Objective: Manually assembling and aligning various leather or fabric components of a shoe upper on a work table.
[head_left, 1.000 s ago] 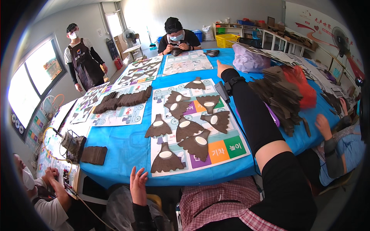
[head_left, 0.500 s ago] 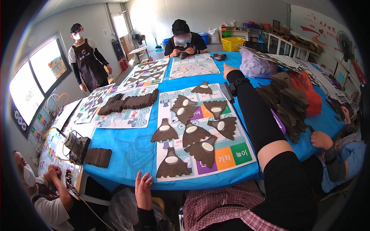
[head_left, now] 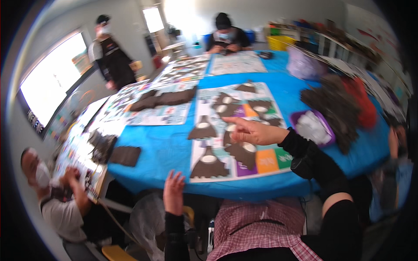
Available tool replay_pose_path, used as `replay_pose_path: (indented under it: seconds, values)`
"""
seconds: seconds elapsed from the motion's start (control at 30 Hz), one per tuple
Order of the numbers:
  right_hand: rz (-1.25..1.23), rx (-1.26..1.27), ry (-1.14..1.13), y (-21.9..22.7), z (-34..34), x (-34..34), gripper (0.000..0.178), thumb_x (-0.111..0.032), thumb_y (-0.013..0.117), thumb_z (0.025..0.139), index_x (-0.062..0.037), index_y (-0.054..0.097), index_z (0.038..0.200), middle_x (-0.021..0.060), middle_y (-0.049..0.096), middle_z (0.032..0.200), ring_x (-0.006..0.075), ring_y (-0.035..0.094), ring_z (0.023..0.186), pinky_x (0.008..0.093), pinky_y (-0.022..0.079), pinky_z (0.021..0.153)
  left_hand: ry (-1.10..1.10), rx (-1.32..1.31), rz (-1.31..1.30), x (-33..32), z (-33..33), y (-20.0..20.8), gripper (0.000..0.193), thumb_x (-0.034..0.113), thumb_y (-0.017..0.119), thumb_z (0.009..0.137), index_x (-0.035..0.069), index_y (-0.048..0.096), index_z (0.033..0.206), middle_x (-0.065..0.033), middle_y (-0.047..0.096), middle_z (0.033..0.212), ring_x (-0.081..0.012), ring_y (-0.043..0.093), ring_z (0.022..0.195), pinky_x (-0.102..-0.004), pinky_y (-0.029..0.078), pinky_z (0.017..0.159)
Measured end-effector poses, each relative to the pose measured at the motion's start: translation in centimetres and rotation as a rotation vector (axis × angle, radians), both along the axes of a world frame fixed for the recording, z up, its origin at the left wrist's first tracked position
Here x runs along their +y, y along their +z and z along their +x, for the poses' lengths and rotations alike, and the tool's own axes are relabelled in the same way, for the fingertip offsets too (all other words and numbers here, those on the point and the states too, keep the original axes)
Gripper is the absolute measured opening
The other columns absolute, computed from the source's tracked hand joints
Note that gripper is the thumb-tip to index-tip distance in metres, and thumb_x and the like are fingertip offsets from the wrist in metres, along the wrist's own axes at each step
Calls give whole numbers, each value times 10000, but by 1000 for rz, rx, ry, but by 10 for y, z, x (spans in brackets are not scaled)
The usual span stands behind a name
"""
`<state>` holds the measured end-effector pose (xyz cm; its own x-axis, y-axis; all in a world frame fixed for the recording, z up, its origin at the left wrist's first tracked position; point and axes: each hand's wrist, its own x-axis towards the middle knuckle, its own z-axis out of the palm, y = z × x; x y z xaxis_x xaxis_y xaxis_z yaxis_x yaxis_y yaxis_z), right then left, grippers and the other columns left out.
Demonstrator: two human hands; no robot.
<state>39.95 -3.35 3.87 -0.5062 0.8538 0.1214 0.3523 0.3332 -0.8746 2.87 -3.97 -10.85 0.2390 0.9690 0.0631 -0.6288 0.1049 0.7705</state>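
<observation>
Over the middle of a printed mat point(head_left: 204, 152) hovers my right hand point(head_left: 257, 132), its index finger stretched out to the left and nothing visible in it. Several dark brown flared pieces point(head_left: 210, 165) with white ovals are spread on the mat beneath; the hand hides some of them. My left hand point(head_left: 174, 191) is raised at the table's near edge, fingers apart and holding nothing, close to the mat's near left corner. To the right of my right hand stands a purple basket point(head_left: 329, 141) of white pieces. Motion blurs the view.
A heap of dark brown pieces point(head_left: 326, 104) lies right, beside a red plastic bag point(head_left: 359, 102). A row of brown pieces point(head_left: 167, 99) and a brown stack point(head_left: 125, 155) are at left. One person point(head_left: 226, 37) sits across the table; others are left and right.
My right hand has come back from the table's far side to above the mat, its forearm no longer covering the purple basket. The whole view has shifted and blurred. My left hand stays open.
</observation>
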Motion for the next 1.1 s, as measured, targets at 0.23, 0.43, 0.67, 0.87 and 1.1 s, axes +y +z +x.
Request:
replay_pose_path:
  seconds: [0.23, 0.43, 0.67, 0.87, 1.1]
  values:
    - [44, 1521, -383, -47, 56, -135, 790, -725, 309, 835, -255, 185, 1458, 132, 217, 1441, 371, 283, 1310, 591, 253, 1040, -111, -272, 110, -17, -32, 29, 521, 292, 360, 975, 73, 245, 1433, -111, 321, 1453, -236, 417, 1240, -350, 379, 986]
    - [853, 1983, -708, -36, 169, -296, 679, -625, 303, 903, -164, 222, 1395, 155, 282, 1398, 384, 346, 1266, 623, 293, 1010, -542, -790, 64, -51, 13, 40, 658, 328, 441, 935, 8, 166, 1440, -142, 212, 1494, -272, 318, 1320, -470, 100, 1135]
    - [1036, 1572, -1238, -10, 229, -323, 772, -544, 396, 917, -131, 27, 1456, 201, 174, 1448, 379, 351, 1275, 537, 388, 989, -487, -691, 48, -70, 20, 44, 624, 329, 424, 940, 6, 211, 1430, -119, 273, 1479, -264, 293, 1337, -465, 82, 1141]
    - [473, 1466, -562, -67, 177, -247, 443, -424, 412, 942, -40, 535, 1124, 81, 622, 978, 172, 588, 856, 308, 488, 714, -480, -468, -133, -97, 46, 14, 491, 281, 432, 940, 30, 376, 1358, -128, 387, 1408, -269, 387, 1269, -433, 217, 1093]
    - [709, -247, -874, -133, 12, -195, 211, -222, 536, 891, -77, 560, 1042, 76, 558, 917, 248, 536, 898, 367, 427, 803, -687, 386, -189, -139, 107, -53, 455, 310, 452, 951, 7, 432, 1290, -127, 572, 1131, -246, 557, 1049, -371, 428, 947]
